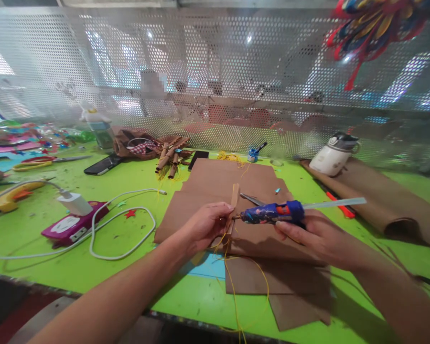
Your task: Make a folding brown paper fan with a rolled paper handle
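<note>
Over brown paper sheets, my left hand pinches a narrow folded strip of brown paper, held upright. Yellow string trails down from the strip across the sheets toward the table's front edge. My right hand grips a blue glue gun with a clear glue stick sticking out of its back. The gun's nozzle points left and is at the strip, close to my left fingertips; whether it touches is hard to tell. Scissors lie partly hidden behind the gun.
A purple power strip with a white charger and cable lies left on the green table. Small brown paper rolls, phones, a blue ink bottle and a white flask stand farther back. A perforated metal screen closes off the back.
</note>
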### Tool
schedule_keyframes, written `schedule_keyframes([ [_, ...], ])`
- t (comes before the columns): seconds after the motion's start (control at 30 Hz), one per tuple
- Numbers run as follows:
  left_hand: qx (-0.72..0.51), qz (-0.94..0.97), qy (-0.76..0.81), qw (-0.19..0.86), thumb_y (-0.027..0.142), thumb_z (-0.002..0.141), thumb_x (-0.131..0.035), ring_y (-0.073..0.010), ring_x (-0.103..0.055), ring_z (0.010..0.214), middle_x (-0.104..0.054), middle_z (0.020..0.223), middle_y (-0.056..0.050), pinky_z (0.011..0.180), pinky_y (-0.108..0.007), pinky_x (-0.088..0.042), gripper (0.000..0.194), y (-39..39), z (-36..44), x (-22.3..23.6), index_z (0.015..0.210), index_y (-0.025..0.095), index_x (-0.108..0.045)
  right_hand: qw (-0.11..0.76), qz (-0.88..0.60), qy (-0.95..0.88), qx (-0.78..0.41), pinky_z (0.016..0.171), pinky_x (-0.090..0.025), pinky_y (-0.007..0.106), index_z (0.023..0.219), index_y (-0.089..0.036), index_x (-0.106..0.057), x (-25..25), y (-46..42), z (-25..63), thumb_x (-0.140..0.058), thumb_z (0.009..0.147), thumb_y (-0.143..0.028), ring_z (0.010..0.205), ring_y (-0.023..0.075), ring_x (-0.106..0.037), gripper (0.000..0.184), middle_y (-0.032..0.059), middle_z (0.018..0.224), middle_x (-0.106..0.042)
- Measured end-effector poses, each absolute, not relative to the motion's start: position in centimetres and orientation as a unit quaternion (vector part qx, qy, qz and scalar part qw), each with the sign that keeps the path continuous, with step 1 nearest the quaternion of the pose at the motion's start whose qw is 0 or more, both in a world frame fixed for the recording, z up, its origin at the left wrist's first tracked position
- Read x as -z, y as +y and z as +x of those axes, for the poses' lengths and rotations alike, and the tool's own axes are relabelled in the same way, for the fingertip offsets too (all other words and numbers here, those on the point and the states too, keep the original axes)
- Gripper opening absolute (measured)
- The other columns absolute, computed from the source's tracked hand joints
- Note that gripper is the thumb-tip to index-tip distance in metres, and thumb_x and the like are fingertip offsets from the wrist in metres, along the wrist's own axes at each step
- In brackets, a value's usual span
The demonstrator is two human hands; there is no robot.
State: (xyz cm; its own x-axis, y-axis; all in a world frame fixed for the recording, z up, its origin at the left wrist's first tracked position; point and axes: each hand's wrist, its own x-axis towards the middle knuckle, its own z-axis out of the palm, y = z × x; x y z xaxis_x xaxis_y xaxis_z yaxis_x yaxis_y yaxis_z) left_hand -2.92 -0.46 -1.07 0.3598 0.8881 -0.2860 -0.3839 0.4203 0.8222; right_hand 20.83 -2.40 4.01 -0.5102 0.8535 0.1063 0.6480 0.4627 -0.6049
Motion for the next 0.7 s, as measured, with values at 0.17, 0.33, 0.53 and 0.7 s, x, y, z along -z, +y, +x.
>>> schedule_keyframes([
  [0.17, -0.408, 0.351, 0.381, 0.752, 0.022, 0.073, -0.064, -0.0092, -0.055, 0.052, -0.061, 0.068, -0.004, 0.050, -0.020, -0.043, 0.011, -0.48, -2.98, 1.01, 0.075, 0.012, -0.061, 0.190, -0.457, -0.827, -0.266, 0.071, -0.049, 0.030, 0.077, -0.019, -0.067, -3.89, -2.33, 21.02, -0.047, 0.086, -0.047, 0.073, 0.0202, -0.061, 0.036, 0.0035, 0.076, -0.067],
  [0.33, -0.407, 0.349, 0.380, 0.754, 0.020, 0.072, -0.065, -0.0083, -0.054, 0.051, -0.059, 0.065, -0.003, 0.050, -0.019, -0.042, 0.012, -0.31, -3.02, 1.15, 0.067, 0.012, -0.058, 0.186, -0.447, -0.831, -0.275, 0.076, -0.047, 0.031, 0.070, -0.019, -0.065, -3.90, -2.35, 21.13, -0.046, 0.087, -0.047, 0.078, 0.0212, -0.059, 0.038, 0.0049, 0.079, -0.067],
  [0.53, -0.401, 0.351, 0.379, 0.756, 0.021, 0.073, -0.064, -0.0087, -0.054, 0.050, -0.060, 0.064, -0.003, 0.048, -0.020, -0.041, 0.012, -0.34, -3.04, 1.15, 0.068, 0.012, -0.059, 0.178, -0.447, -0.827, -0.292, 0.075, -0.046, 0.029, 0.068, -0.020, -0.062, -3.96, -2.65, 21.03, -0.044, 0.089, -0.047, 0.078, 0.0190, -0.058, 0.039, 0.0033, 0.080, -0.065],
  [0.7, -0.414, 0.346, 0.379, 0.752, 0.019, 0.072, -0.065, -0.0082, -0.053, 0.049, -0.057, 0.061, -0.001, 0.048, -0.019, -0.041, 0.012, -0.43, -3.00, 0.97, 0.065, 0.013, -0.057, 0.166, -0.444, -0.824, -0.312, 0.075, -0.045, 0.029, 0.070, -0.019, -0.061, -3.73, -2.58, 21.27, -0.042, 0.090, -0.049, 0.077, 0.0182, -0.057, 0.041, 0.0036, 0.079, -0.062],
])
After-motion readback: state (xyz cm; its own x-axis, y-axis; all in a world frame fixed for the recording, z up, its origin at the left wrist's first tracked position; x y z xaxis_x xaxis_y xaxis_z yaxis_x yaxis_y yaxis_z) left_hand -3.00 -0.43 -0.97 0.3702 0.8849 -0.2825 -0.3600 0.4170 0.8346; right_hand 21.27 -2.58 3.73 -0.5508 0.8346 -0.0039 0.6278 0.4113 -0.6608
